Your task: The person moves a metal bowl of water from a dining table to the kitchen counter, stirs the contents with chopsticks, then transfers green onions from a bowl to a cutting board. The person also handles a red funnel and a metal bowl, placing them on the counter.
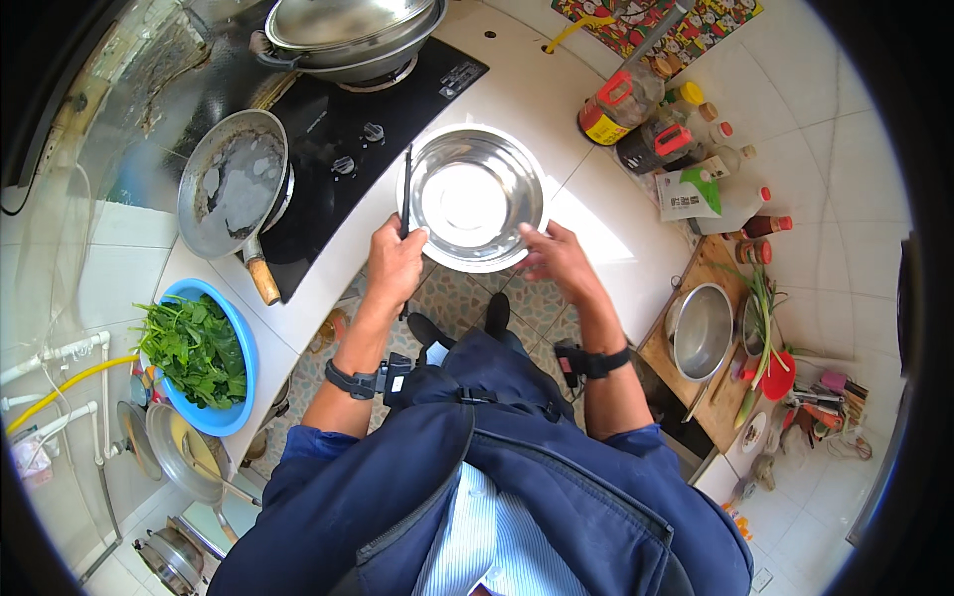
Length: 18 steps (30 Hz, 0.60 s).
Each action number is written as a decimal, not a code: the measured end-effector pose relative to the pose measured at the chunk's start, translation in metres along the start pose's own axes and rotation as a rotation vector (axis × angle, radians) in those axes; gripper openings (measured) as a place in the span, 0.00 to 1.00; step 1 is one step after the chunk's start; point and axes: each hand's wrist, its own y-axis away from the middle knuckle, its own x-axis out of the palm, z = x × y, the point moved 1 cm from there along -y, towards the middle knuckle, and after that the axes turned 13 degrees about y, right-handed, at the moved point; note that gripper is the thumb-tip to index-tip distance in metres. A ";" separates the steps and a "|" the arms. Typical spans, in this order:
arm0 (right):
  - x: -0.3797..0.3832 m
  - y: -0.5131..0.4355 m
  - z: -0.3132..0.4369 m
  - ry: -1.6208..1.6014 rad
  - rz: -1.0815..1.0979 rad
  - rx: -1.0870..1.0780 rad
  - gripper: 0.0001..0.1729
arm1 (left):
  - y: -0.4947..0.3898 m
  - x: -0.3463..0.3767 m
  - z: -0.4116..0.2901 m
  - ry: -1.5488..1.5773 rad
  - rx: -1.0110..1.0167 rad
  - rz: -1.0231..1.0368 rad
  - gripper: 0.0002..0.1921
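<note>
An empty stainless steel bowl (474, 197) is in front of me at the counter's front edge. My left hand (397, 257) grips the bowl's near left rim together with a pair of dark chopsticks (407, 186), which stand out past the rim. My right hand (555, 257) is at the bowl's near right rim with its fingers apart; whether the fingertips touch the rim cannot be told. To the left, a frying pan (238, 190) with a wooden handle sits on the black gas stove (320, 194). A blue basin (250, 357) holds leafy greens (197, 350).
A lidded wok (358, 45) stands on the far burner. Sauce bottles (622, 100) line the wall at the right. Another metal bowl (702, 331), spring onions (762, 320) and a red bowl (779, 376) are on or near a wooden board (663, 354). A pan with yellow liquid (186, 439) is at lower left.
</note>
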 end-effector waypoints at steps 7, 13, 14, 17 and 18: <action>0.061 -0.017 0.011 0.060 -0.024 -0.167 0.18 | 0.019 -0.059 -0.004 -0.003 -0.073 -0.047 0.12; 0.045 -0.066 0.005 0.296 -0.154 -0.275 0.18 | 0.036 -0.094 -0.004 0.120 -0.058 -0.204 0.22; 0.038 -0.076 0.003 0.295 -0.155 -0.268 0.18 | 0.041 -0.097 -0.005 0.138 -0.054 -0.217 0.22; 0.018 -0.108 -0.002 0.242 -0.141 -0.215 0.20 | 0.055 -0.105 -0.009 0.190 -0.060 -0.245 0.20; 0.011 -0.117 -0.004 0.215 -0.129 -0.183 0.20 | 0.059 -0.107 -0.011 0.208 -0.069 -0.256 0.19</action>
